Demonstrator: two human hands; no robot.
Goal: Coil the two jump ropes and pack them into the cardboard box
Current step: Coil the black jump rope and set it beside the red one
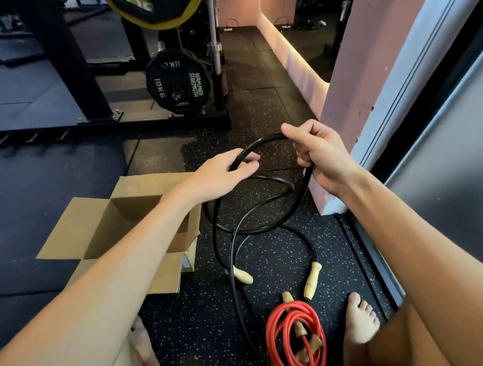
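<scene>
Over the speckled floor [265,258], both hands grip the black rope [269,139].

- The black weight plate [176,83] on the rack carries white raised lettering — "HAMMER STRENGTH" in two lines on its right side, turned sideways.
- Its left side reads "10KG", also turned.
- Near its top edge, "0KG" shows upside down — the first figure is hidden.
- Lettering on the yellow plate [152,10] above is too blurred to read.
</scene>
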